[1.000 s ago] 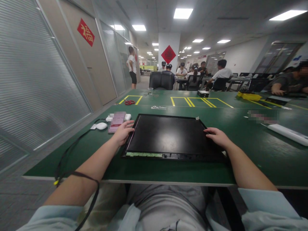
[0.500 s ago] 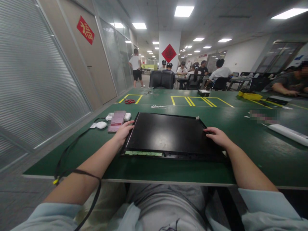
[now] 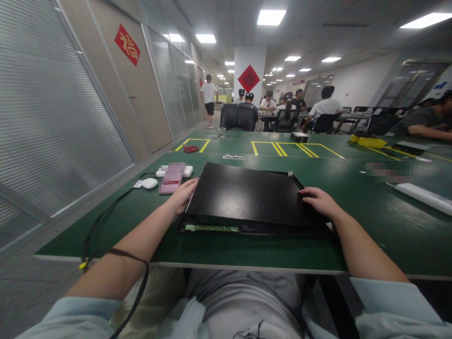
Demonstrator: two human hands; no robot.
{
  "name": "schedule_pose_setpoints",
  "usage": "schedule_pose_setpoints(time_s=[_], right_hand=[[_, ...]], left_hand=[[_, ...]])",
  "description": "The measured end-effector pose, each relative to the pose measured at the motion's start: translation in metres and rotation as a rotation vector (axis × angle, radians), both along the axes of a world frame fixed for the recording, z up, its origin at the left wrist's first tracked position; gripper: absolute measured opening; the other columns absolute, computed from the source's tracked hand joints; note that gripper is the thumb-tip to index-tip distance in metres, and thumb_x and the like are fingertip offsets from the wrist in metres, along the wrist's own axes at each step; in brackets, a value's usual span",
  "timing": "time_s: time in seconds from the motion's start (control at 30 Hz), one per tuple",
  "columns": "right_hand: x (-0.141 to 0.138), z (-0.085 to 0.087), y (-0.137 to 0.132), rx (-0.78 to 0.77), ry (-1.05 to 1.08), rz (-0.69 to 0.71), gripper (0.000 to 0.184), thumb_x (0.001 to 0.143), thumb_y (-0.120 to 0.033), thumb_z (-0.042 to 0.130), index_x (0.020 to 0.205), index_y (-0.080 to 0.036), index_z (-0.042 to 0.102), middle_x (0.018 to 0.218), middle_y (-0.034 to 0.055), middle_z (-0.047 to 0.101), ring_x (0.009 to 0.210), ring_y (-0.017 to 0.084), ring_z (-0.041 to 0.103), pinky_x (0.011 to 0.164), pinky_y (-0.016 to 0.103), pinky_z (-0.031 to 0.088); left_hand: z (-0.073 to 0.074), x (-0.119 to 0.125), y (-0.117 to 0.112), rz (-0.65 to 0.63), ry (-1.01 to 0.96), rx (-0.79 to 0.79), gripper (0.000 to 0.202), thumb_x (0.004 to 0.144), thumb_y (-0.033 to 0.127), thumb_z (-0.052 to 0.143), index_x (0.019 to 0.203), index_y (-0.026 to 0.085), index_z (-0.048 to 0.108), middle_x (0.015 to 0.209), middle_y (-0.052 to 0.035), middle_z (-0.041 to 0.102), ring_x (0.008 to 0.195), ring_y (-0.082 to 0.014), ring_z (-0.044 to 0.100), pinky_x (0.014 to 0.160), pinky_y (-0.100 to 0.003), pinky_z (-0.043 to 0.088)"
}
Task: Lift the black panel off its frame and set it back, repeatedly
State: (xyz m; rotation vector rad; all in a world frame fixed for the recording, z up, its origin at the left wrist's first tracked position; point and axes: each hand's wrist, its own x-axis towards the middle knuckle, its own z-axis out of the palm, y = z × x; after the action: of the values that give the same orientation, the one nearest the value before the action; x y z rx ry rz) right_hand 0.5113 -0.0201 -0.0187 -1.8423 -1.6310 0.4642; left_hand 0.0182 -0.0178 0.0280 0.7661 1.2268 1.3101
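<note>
From the head view, the black panel point(image 3: 247, 193) sits mid-surface point(image 3: 370, 221), its near edge tilted up off the frame point(image 3: 219, 228) beneath it. The left hand point(image 3: 181, 195) clasps the panel's left edge beside a phone point(image 3: 172, 178), and the right hand point(image 3: 319, 201) clasps the right edge. Raising it well probably means lifting both sides evenly without twisting. Both forearms reach forward with wrists low.

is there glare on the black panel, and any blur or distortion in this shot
Head view: only a dull sheen from the ceiling lights on the black panel, brightest near its middle; wide-angle stretch toward the edges, walls leaning; left hand and right hand at the panel's sides look sharp; two pixelated patches on the table, one by the phone, one at right.
</note>
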Motion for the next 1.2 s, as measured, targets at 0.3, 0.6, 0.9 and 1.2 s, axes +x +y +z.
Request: schedule_pose_setpoints(time_s=[0.3,0.6,0.9,1.2], right_hand=[[-0.001,0.001,-0.001,0.001,-0.016,-0.008,0.031,0.074,-0.023,0.068,0.102,-0.023,0.081,0.139,0.0113,0.065,0.126,0.028,0.063,0.114,0.041,0.043],[0.001,-0.001,0.001,0.003,-0.031,-0.004,0.03,0.074,-0.026,0.068,0.102,-0.023,0.08,0.138,0.0104,0.066,0.127,0.028,0.063,0.114,0.041,0.042],[-0.001,0.001,-0.001,0.011,-0.006,-0.006,0.028,0.073,-0.024,0.07,0.099,-0.024,0.081,0.137,0.0109,0.066,0.126,0.029,0.063,0.114,0.043,0.043],[0.0,0.0,0.001,0.02,0.01,-0.006,0.027,0.072,-0.021,0.069,0.096,-0.022,0.081,0.135,0.0114,0.067,0.128,0.029,0.061,0.115,0.042,0.041]], left_hand=[[0.007,0.003,-0.007,-0.129,0.015,0.077,0.042,0.087,0.017,0.067,0.128,0.021,0.072,0.102,-0.0055,0.082,0.093,-0.0246,0.078,0.076,-0.031,0.062],[-0.003,0.0,-0.006,-0.313,-0.068,0.141,0.058,0.088,0.044,0.068,0.141,0.02,0.064,0.125,-0.0104,0.076,0.117,-0.0331,0.071,0.1,-0.043,0.056],[-0.011,-0.013,-0.004,-0.412,0.038,0.16,0.08,0.072,0.039,0.085,0.147,0.027,0.058,0.129,-0.0098,0.075,0.113,-0.0332,0.072,0.094,-0.039,0.058],[-0.012,-0.012,-0.004,-0.406,0.053,0.152,0.081,0.072,0.048,0.085,0.147,0.031,0.059,0.131,-0.0094,0.074,0.11,-0.0332,0.073,0.093,-0.04,0.058]])
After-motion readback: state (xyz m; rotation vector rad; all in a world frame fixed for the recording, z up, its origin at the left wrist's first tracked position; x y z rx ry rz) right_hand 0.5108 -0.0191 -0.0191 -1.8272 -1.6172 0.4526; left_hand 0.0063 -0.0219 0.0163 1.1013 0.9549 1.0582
